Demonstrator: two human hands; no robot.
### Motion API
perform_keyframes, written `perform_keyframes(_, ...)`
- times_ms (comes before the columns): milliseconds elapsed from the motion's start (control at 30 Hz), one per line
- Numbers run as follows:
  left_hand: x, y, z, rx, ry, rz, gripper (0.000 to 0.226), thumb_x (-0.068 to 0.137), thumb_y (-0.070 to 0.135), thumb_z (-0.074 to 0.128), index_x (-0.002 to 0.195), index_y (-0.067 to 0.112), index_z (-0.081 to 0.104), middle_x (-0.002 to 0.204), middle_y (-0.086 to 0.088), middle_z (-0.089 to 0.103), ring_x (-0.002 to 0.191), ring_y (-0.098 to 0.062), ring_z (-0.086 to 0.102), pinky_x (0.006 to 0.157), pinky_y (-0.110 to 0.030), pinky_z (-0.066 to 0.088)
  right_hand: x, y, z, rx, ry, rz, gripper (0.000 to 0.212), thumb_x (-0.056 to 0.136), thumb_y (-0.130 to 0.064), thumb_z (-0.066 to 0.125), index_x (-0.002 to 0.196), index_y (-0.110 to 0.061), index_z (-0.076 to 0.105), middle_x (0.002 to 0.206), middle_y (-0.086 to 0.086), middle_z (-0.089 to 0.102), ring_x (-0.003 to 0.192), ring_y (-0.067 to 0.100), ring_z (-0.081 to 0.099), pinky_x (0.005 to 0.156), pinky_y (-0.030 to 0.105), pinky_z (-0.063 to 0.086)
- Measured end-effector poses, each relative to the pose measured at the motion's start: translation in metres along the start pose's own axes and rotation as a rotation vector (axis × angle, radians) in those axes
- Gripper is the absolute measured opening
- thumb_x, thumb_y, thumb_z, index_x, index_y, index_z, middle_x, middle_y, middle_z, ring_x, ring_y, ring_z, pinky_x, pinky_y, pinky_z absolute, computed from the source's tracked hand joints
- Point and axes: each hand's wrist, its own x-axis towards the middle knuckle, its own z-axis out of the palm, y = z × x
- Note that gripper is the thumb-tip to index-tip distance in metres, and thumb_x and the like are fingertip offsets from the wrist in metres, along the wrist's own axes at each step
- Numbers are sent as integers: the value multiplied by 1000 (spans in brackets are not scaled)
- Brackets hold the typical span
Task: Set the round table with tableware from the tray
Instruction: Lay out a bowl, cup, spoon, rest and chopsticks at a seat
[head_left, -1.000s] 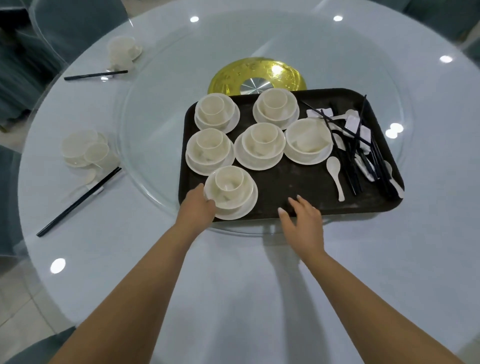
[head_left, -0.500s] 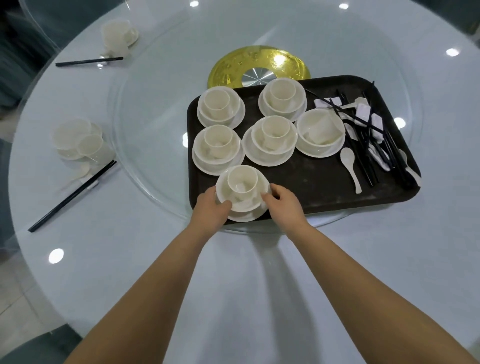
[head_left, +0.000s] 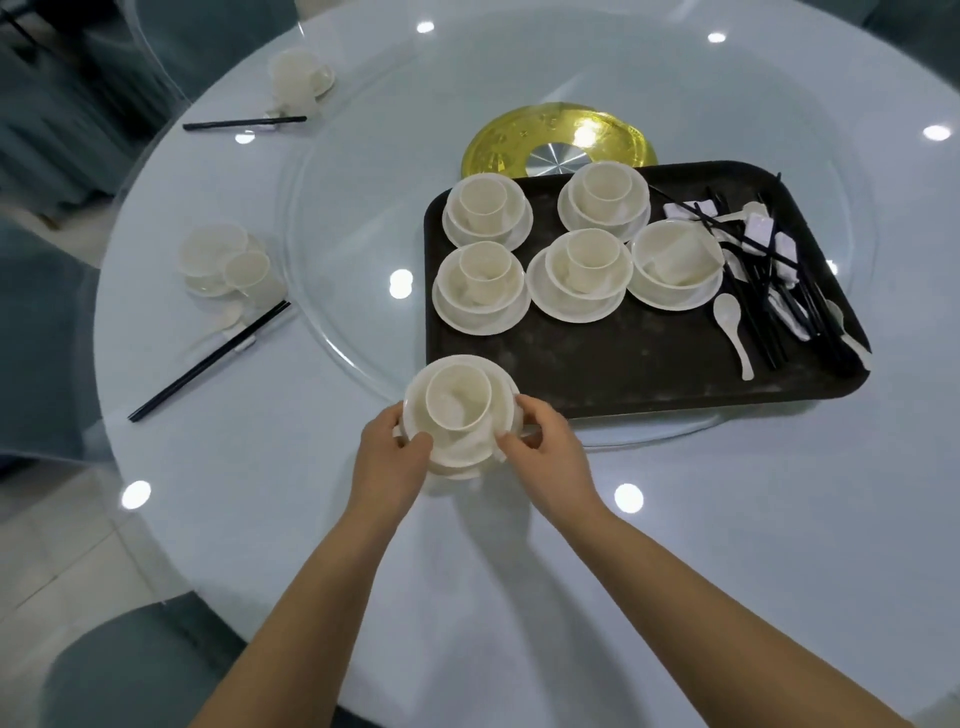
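Stack: the cup-bowl-plate set (head_left: 460, 410) is sitting between both hands, seemingly clear of the tray (head_left: 649, 374).
Left hand (head_left: 392, 457): fingers curling on its left rim.
Right hand (head_left: 545, 447): pinching the right rim.

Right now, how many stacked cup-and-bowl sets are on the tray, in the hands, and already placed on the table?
On the tray: 5
In the hands, left hand and right hand: 1
Placed on the table: 2
Total: 8
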Motion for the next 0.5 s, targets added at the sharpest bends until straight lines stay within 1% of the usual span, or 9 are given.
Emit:
perform_keyframes(67,-8,-17,-15,13,30,-26,34,81,4,54,95,35,57,88,21,59,82,2,57,62,-15,40,-14,5,19,-28,-50,16,44,88,-37,65,130,-33,52,118,-14,57,83,-2,62,67,11,45)
perform_keyframes(100,-12,-26,-22,23,37,-40,33,82,4,54,98,32,57,90,20,59,83,0,57,63,-16,40,-20,7,28,-47,-77,31,44,88,-38,65,129,-35,52,116,-17,56,81,-3,62,65,10,43)
perform_keyframes(167,-17,-45,-33,46,38,-79,32,83,6,55,106,28,57,92,18,59,85,-3,57,67,-20,42,-29,13,45,-67,-132,58,43,88,-40,66,129,-34,51,117,-17,57,86,0,60,70,11,44)
perform_keyframes(233,-22,-62,-42,65,26,-122,34,84,9,55,113,25,57,98,11,60,89,-9,58,73,-25,43,-37,19,58,-108,-180,79,44,90,-38,65,131,-29,51,123,-11,58,96,6,60,80,20,49)
perform_keyframes(300,-26,-77,-49,80,-2,-144,38,83,8,55,119,22,57,104,8,59,93,-13,58,76,-26,44,-43,23,67,-168,-208,89,45,90,-34,64,132,-24,52,127,-5,59,105,12,58,90,29,50)
perform_keyframes(400,-30,-91,-57,109,-52,-143,44,82,2,53,123,18,57,109,3,61,100,-20,61,84,-31,48,-51,28,76,-226,-225,94,42,90,-29,63,130,-20,54,125,-1,60,105,13,56,89,27,46)
perform_keyframes(500,-32,-99,-63,141,-106,-118,45,80,-2,50,120,17,58,111,1,62,104,-23,61,90,-37,50,-55,30,82,-314,-249,108,41,91,-32,61,129,-19,54,126,1,59,110,17,56,87,27,44)
